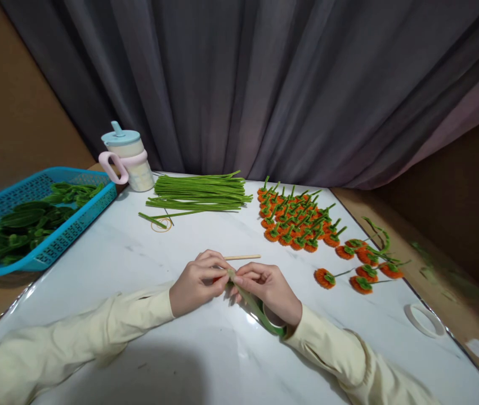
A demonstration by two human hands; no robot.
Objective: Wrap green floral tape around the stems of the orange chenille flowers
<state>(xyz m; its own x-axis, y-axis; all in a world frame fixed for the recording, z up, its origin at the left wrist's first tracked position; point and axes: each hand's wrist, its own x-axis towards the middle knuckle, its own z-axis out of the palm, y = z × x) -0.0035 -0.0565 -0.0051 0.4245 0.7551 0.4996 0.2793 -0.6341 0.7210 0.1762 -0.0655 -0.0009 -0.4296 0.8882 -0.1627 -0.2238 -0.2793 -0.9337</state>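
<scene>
Nearer to us than the bundle of green stems (201, 191), we had our right hand (268, 287) closed, thumb and fingers pinching the upper end of a green tape (251, 302) that sloped down beneath the palm. Our left hand (200, 286) pinched at that same end, a speck of orange showing among its fingers; we could not tell what else it held. A thin wooden stick (245, 257) lay between bundle and hands. Right of the bundle we had orange flowers (296, 216); left of it, a lidded cup (131, 163), then a blue basket (59, 242).
</scene>
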